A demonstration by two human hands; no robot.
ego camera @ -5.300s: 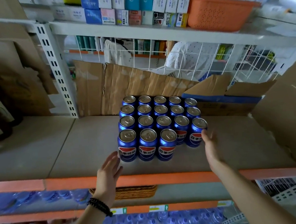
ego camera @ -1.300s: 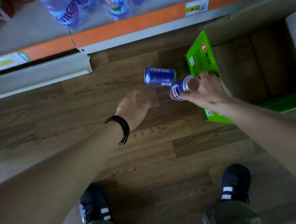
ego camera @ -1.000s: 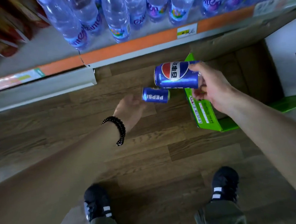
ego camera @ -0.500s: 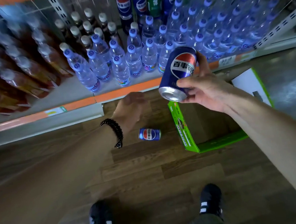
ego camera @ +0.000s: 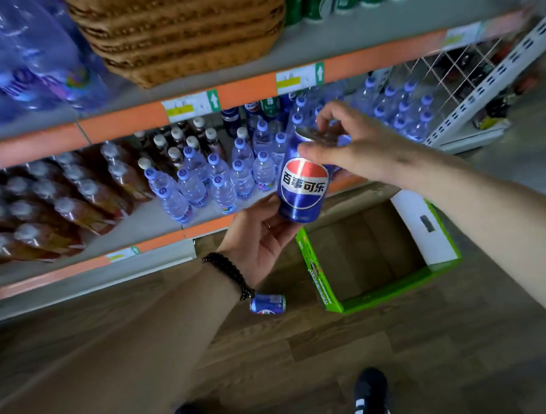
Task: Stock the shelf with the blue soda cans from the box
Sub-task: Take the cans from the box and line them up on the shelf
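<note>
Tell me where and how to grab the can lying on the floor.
Grip the floor can across its round side wall, coming from above with fingers spanning the body. It lies on its side on the wood floor, ends facing sideways, left of the box.

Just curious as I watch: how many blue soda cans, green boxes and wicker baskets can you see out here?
Blue soda cans: 2, the held can between the right hand and left hand, and the floor can
Green boxes: 1, the box
Wicker baskets: 1, the basket
Total: 4
</note>
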